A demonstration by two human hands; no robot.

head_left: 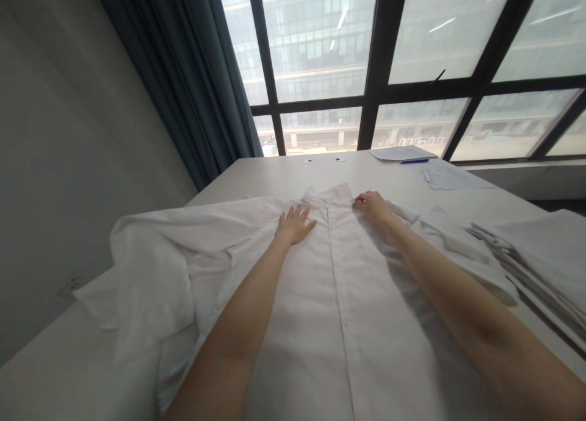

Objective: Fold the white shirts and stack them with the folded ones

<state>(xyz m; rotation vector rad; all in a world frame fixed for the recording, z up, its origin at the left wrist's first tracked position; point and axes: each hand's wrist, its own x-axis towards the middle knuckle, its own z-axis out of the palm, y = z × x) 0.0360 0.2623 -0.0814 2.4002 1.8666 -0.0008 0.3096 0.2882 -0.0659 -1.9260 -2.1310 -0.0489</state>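
Note:
A white long-sleeved shirt (311,299) lies front side up on a white table, its collar pointing toward the window. One sleeve stretches out to the left and drapes down near the table's left edge; the other lies bunched at the right. My left hand (294,226) rests flat with spread fingers on the shirt just left of the front placket, below the collar. Beside the collar on the right, my right hand (373,205) has its fingers bent together at the shoulder fabric.
The white table (270,174) bears papers (403,153) and a blue pen (414,161) at the far right. A stack of folded white cloth (544,256) lies at the right. Behind are a dark blue curtain (196,85) and large windows.

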